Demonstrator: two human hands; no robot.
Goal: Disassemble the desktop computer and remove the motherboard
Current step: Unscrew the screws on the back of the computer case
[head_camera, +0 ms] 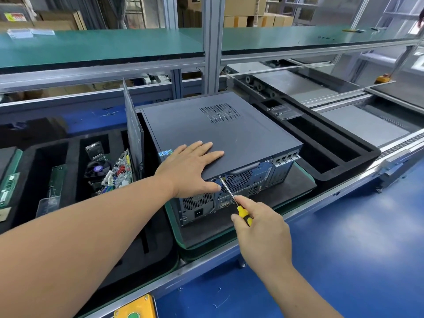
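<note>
A dark grey desktop computer case (229, 134) lies on its side on a black mat, its rear panel with fan grilles and ports facing me. My left hand (190, 168) lies flat on the top side panel near the rear edge, fingers straight, thumb hanging over the rear face. My right hand (259, 230) grips a screwdriver (234, 200) with a yellow and black handle. Its metal tip touches a screw at the upper edge of the rear panel, just right of my left thumb. The motherboard inside the case is hidden.
A black foam tray (41, 171) at left holds a loose circuit board (119, 171), a fan and memory sticks. A removed side panel (134, 127) stands upright beside the case. Another foam tray (325, 143) sits at right, with a conveyor rail (344, 187) and blue bench surface (355, 249) in front.
</note>
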